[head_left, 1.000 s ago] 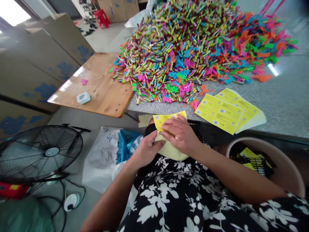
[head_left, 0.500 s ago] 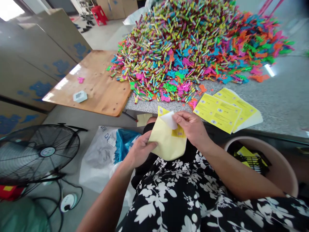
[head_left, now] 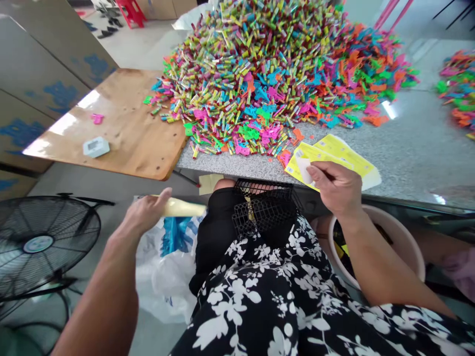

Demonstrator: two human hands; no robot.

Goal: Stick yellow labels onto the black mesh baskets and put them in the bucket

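Note:
My left hand [head_left: 146, 212] is out to the left, closed on a pale yellow sheet of paper [head_left: 182, 207], which is seen nearly edge-on and blurred. My right hand [head_left: 337, 185] is at the table's front edge, pinching a small whitish piece of paper [head_left: 303, 169] between thumb and fingers. That piece overlaps the printed yellow label sheets [head_left: 339, 148] on the table; whether it is joined to them I cannot tell. Across my lap lies a black plastic lattice basket [head_left: 265, 207], between the two hands.
A big heap of small colourful plastic pieces [head_left: 252, 74] covers the grey stone table [head_left: 415, 158]. To the left is a wooden board [head_left: 137, 118] with a white device [head_left: 96, 147]. A plastic bag [head_left: 166, 282], a fan [head_left: 39, 242] and a round bin [head_left: 404, 247] stand low around me.
My left hand has moved left with the pale sheet, uncovering the black basket on my lap. My right hand has moved right, toward the label sheets, with the whitish piece. The view has shifted right.

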